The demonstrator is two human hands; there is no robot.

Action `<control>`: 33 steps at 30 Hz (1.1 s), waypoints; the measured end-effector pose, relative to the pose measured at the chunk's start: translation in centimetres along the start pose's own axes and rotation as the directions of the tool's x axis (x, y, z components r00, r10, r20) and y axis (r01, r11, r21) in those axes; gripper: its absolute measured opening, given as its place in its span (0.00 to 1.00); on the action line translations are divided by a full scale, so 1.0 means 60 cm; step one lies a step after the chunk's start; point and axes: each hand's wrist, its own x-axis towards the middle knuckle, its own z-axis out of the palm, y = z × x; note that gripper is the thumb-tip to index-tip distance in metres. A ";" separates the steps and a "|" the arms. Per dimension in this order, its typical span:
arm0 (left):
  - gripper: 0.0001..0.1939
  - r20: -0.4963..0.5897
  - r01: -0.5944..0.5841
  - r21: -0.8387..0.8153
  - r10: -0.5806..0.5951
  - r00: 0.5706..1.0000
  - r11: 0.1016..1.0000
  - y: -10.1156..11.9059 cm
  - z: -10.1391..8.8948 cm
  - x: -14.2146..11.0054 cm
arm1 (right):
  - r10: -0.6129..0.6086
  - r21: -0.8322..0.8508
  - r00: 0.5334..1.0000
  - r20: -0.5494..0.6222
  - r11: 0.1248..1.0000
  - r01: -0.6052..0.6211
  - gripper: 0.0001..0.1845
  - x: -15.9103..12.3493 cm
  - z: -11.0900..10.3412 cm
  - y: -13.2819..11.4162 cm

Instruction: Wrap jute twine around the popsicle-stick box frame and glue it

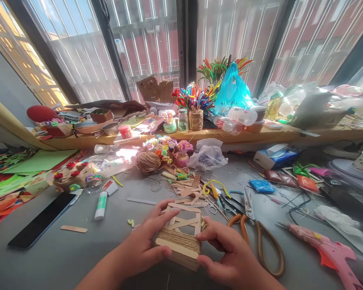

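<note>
A small box built from popsicle sticks (181,237), wrapped round its middle with brown twine, sits low over the grey table between both hands. My left hand (145,245) is closed on its left side, thumb along the front stick and fingers over the top. My right hand (230,251) pinches its right side with thumb and fingers. Loose popsicle sticks (187,189) lie just beyond the box.
Large scissors (257,233) lie right of my hands, a pink glue gun (329,249) further right. A black phone (42,219), a glue stick (101,205), a twine ball (147,162) and coloured paper (24,169) lie left. The window sill (245,137) is crowded with craft items.
</note>
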 end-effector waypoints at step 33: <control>0.59 0.084 -0.065 0.292 0.042 0.996 0.954 0.081 0.013 0.055 | -0.130 -0.009 0.990 -0.056 0.992 0.129 0.12 0.024 -0.024 -0.023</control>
